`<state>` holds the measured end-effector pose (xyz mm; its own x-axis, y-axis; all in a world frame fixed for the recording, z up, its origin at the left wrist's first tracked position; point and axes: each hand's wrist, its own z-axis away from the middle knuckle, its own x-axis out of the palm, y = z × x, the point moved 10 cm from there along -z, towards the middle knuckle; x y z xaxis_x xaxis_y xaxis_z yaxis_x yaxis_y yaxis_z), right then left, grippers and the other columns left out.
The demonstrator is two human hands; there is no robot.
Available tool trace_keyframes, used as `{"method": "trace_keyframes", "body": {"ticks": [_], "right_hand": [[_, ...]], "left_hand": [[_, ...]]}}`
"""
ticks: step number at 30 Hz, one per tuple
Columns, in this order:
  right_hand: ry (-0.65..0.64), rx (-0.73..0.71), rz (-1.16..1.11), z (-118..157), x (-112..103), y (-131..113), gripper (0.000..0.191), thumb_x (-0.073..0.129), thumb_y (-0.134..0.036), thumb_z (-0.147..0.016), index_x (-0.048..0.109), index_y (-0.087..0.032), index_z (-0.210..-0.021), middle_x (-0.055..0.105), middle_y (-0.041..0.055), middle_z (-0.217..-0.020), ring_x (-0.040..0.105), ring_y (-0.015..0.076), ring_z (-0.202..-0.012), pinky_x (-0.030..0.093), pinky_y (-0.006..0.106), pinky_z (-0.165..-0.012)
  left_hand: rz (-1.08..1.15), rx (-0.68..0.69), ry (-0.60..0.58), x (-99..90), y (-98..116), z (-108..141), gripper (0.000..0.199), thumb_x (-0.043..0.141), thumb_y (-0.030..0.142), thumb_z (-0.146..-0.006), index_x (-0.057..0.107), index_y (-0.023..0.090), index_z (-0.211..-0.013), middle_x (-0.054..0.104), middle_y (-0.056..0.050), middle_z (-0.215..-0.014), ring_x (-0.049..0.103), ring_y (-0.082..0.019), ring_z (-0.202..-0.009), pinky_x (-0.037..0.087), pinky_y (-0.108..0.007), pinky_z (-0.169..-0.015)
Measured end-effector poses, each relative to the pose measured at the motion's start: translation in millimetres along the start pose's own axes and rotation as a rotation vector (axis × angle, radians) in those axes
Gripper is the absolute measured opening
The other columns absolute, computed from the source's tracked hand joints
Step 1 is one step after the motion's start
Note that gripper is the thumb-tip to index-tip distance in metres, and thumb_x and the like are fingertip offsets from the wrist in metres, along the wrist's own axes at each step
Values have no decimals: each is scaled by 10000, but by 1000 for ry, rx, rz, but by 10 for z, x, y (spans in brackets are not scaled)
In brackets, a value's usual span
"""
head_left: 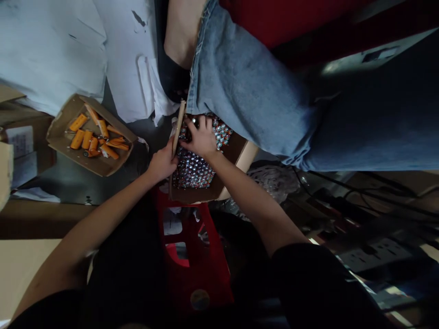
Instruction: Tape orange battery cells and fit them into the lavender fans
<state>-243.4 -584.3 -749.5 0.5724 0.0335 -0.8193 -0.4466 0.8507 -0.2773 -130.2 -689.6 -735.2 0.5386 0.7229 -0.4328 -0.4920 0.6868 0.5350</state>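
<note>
the left hand (162,163) has its fingers closed on the left wall of the deep brown cardboard box (244,155); the right hand (203,139) has its fingers spread over the small shiny-topped cylindrical cells (195,172) inside. left of the box, orange cylinders (78,139) lie in a shallow cardboard tray (66,117).

Dim Scene, Cool Highlights

The view is dim and faintly hazy, brightest on the bluish-white sheeting (51,45) at upper left. Small glints dot the metal tops (194,171); pale glare streaks the upper right. Black sleeves (315,278) sink into shadow lacking detail. Fine edges look soft, and the borders appear stretched.
</note>
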Motion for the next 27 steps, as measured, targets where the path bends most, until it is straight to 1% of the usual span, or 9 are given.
{"method": "trace_keyframes", "body": {"ticks": [3,6,8,11,14,18,20,23,27], "right_hand": [[-54,-6,15,-111,17,-116,870,849,-537,-870,523,-192,-1598,460,230,-1653,406,497,-1508,518,658,-1173],[-40,46,4,-192,0,-103,731,768,-561,-928,556,-176,-1512,483,220,-1656,366,485,-1528,570,637,-1146],[-3,72,-20,-206,3,-84,653,700,-549,-969,552,-194,-1497,521,204,-1635,368,476,-1517,588,665,-1127],[61,67,-66,-221,35,-110,632,634,-492,-1011,516,-190,-1553,541,207,-1618,377,498,-1521,597,727,-1085],[34,44,-56,-263,96,-156,584,599,-445,-1038,549,-168,-1549,525,220,-1635,378,508,-1542,618,719,-1059],[-67,-35,23,-256,102,-200,443,637,-310,-1010,651,-236,-1447,574,133,-1623,378,412,-1565,602,660,-1140],[-91,-72,34,-216,85,-199,418,640,-277,-1000,674,-263,-1416,599,98,-1611,356,379,-1588,590,643,-1173],[-118,-124,53,-163,99,-191,435,586,-284,-1035,661,-247,-1462,590,96,-1634,363,365,-1604,575,628,-1204],[-152,-166,66,-168,158,-213,423,488,-322,-1110,654,-227,-1488,608,113,-1618,402,350,-1598,569,576,-1216]], "left_hand": [[-10,-46,15,0,-78,-8,862,511,270,-963,218,199,-1771,799,-163,-1320,789,-406,-1188,623,-576,-1053],[-5,-27,43,-17,-110,-37,855,509,289,-971,218,193,-1769,802,-161,-1304,795,-389,-1176,631,-558,-1047],[10,-14,52,-11,-127,-46,864,518,300,-974,206,192,-1772,797,-162,-1315,792,-381,-1185,630,-549,-1056],[30,-10,52,7,-155,-51,866,534,318,-979,207,186,-1770,782,-169,-1352,779,-381,-1220,611,-554,-1095],[28,-16,49,5,-172,-54,878,548,327,-978,200,190,-1771,768,-169,-1383,766,-388,-1245,599,-563,-1112],[26,-28,34,-9,-176,-41,882,539,339,-986,177,189,-1777,741,-179,-1438,750,-394,-1277,596,-564,-1113],[36,-27,14,-2,-173,-29,886,533,323,-984,166,178,-1777,742,-183,-1433,752,-396,-1272,600,-562,-1103],[60,-15,13,-13,-167,-10,910,531,292,-972,134,178,-1783,747,-177,-1428,754,-387,-1269,601,-544,-1097],[88,-4,22,-24,-170,1,945,521,267,-966,70,202,-1795,699,-174,-1516,735,-392,-1309,587,-549,-1120]]}}
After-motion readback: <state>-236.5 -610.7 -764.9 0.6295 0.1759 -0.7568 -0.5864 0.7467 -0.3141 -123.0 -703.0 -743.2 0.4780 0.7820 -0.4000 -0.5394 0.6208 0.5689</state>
